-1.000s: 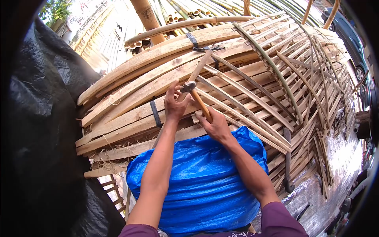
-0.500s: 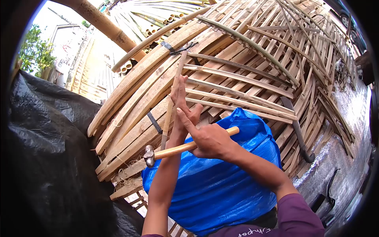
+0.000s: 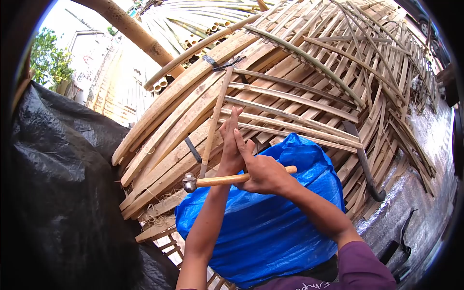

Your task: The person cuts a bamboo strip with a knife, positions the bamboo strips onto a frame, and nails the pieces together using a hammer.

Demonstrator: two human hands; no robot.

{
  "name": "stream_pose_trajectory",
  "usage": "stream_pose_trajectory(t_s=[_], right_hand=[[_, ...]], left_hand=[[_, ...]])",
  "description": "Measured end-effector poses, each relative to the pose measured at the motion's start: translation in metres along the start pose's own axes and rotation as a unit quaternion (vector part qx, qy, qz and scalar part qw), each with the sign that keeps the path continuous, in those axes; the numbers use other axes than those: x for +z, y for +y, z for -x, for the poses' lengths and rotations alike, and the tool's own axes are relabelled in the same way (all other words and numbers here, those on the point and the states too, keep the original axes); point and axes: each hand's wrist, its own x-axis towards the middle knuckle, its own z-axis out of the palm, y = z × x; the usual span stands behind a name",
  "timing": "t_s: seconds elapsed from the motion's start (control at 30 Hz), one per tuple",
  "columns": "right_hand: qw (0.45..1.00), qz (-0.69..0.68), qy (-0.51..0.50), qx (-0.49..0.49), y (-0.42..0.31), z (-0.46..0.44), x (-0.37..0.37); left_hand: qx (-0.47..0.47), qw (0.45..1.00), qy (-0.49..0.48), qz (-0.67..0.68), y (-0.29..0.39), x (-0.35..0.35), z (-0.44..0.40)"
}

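Note:
A hammer (image 3: 217, 181) with a pale wooden handle and a rounded metal head lies almost level across my left wrist. My right hand (image 3: 267, 173) grips its handle, the index finger stretched up against my left hand. My left hand (image 3: 232, 152) is open, its fingers straight and pointing away from me, the palm turned to the right hand. Just beyond and left of it is an upright bamboo strip (image 3: 216, 121). Several bamboo slats (image 3: 295, 99) run rightward from that strip. Beneath my forearms, a blue plastic sheet (image 3: 266, 232) spreads over my lap.
Thick wooden planks (image 3: 169, 140) are stacked under the slats. A lattice of split bamboo (image 3: 377, 72) extends to the right, with a dark curved bar (image 3: 366, 169) in front. Black sheeting (image 3: 63, 183) hangs at left. Bamboo poles (image 3: 193, 24) lie behind.
My left hand has drawn back from the upright strip and now meets my right hand. The hammer has shifted slightly right and sits more level. The view has moved a little.

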Motion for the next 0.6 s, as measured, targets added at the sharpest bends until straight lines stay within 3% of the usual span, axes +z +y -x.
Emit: stream_pose_trajectory(t_s=[0.47,0.53,0.6], right_hand=[[0.999,0.028,-0.037,-0.006,0.003,0.004,0.003],[0.998,0.055,-0.040,-0.011,0.006,0.016,-0.001],[0.992,0.085,-0.078,-0.054,0.007,0.026,0.002]], left_hand=[[-0.005,1.000,-0.003,-0.010,-0.012,-0.005,0.014],[-0.051,0.990,-0.035,-0.124,-0.032,-0.009,0.022],[-0.083,0.984,-0.013,-0.154,-0.052,-0.015,0.031]])
